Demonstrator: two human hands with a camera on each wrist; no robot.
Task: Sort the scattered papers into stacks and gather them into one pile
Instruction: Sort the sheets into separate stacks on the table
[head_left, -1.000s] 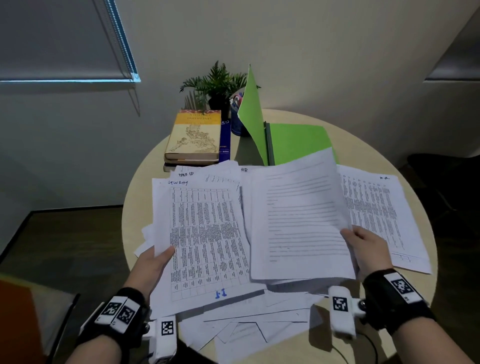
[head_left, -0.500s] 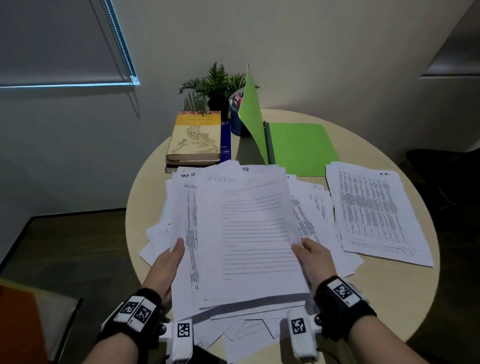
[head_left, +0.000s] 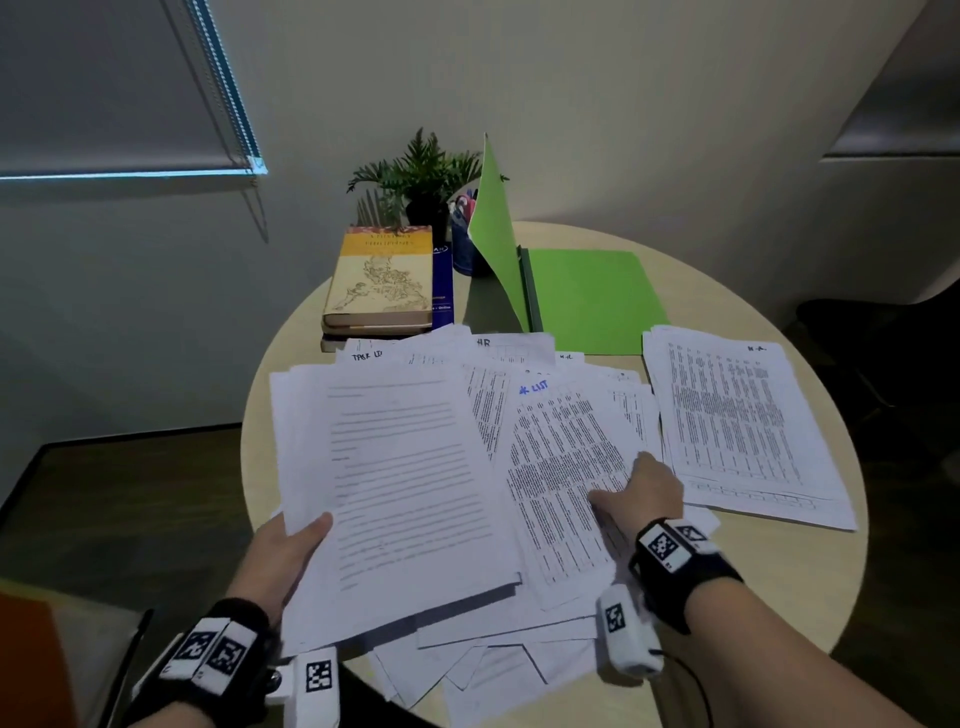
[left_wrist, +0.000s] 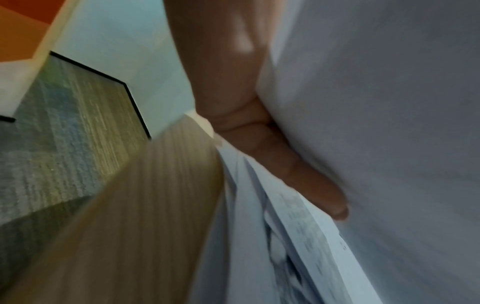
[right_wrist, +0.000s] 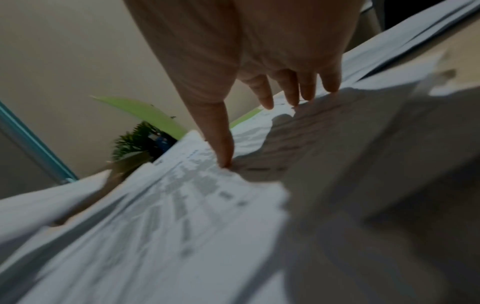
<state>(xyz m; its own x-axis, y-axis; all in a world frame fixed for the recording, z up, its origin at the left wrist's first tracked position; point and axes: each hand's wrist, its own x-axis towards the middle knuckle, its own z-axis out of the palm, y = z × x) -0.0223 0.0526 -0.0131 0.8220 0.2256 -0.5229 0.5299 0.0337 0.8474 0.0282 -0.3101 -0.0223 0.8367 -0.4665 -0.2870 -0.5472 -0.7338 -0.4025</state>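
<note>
My left hand (head_left: 298, 538) grips a stack of white papers (head_left: 405, 483) by its left edge, thumb on the top text page, and holds it tilted above the table's left side. In the left wrist view its fingers (left_wrist: 298, 174) lie under that stack (left_wrist: 389, 123). My right hand (head_left: 631, 491) rests with straight fingers on the scattered printed sheets (head_left: 561, 467), one of them marked "LIST". In the right wrist view the fingertips (right_wrist: 223, 160) touch those sheets (right_wrist: 182, 216). A neat stack of table printouts (head_left: 737, 421) lies at the right.
On the round wooden table (head_left: 779, 582), an open green folder (head_left: 587, 296) stands at the back with one cover up. To its left are stacked books (head_left: 382, 275), a potted plant (head_left: 421, 176) and a pen cup (head_left: 465, 234). More loose sheets (head_left: 493, 670) overhang the near edge.
My right hand let go of the text pages and moved right onto the scattered sheets. My left hand now holds the stack alone, shifted left, which uncovered the "LIST" sheet.
</note>
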